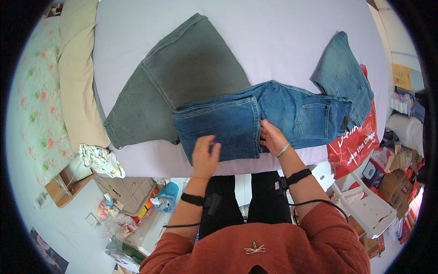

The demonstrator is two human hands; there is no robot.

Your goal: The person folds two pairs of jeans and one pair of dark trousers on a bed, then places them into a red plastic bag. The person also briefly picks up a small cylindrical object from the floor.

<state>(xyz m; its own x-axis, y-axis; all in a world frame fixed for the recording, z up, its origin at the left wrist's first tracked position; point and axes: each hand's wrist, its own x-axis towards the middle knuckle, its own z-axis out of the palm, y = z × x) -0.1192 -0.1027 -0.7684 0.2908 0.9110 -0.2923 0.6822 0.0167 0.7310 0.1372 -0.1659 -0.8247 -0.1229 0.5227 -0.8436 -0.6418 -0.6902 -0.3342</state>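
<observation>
A pair of blue jeans (292, 109) lies across the pale lilac bed (283, 36), its leg end folded back over itself at the left. My left hand (205, 153) rests flat on that folded part, fingers apart. My right hand (273, 137) presses on the jeans at the fold's edge, fingers tucked against the denim. A dark grey-green pair of jeans (178, 77) lies spread beneath and to the left of the blue pair. Both wrists wear black bands with cables.
A red plastic bag (353, 146) hangs at the bed's right edge. Cream and floral pillows (54, 91) line the left side. A small patterned cloth (100, 160) sits on a bedside stand. Boxes and clutter fill the floor at lower left and right.
</observation>
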